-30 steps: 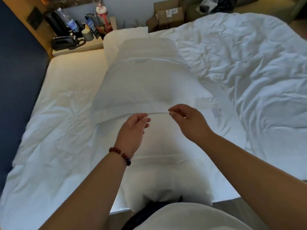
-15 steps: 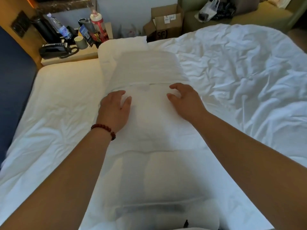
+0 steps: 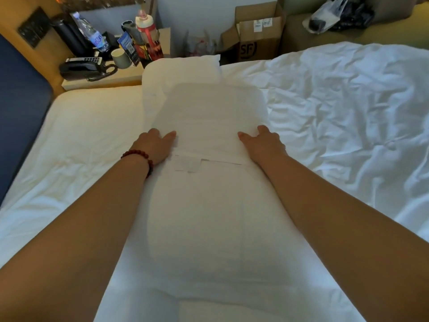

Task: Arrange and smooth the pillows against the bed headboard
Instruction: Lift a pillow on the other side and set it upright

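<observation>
Left hand point(image 3: 155, 145), as I read it from the head camera, lies palm down with fingers spread flat on the left edge of the upper pillow point(image 3: 209, 117); it grips nothing. A dark red bead bracelet point(image 3: 139, 156) circles its wrist. Right hand point(image 3: 263, 141) mirrors it on the pillow's right edge, also flat and open, fingers splayed, nothing held.

Between the two hands I see the upper pillow's near end, overlapping a second pillow point(image 3: 209, 224) that runs back from the hands toward the camera, between both forearms. Beyond the fingertips a third pillow point(image 3: 183, 68) lies partly under the upper one. All three form one line along the bed point(image 3: 76, 135).

Left of the left hand, the sheet is fairly flat, and further left stands the dark blue headboard point(image 3: 21, 108); the pillows do not touch it. Right of the right hand lies a crumpled white duvet point(image 3: 348, 108).

Beyond the left hand, a bedside surface point(image 3: 102, 81) carries a black telephone point(image 3: 83, 68), a mug point(image 3: 120, 58) and a water bottle point(image 3: 92, 36). Beyond the right hand sits an open cardboard box point(image 3: 255, 36).
</observation>
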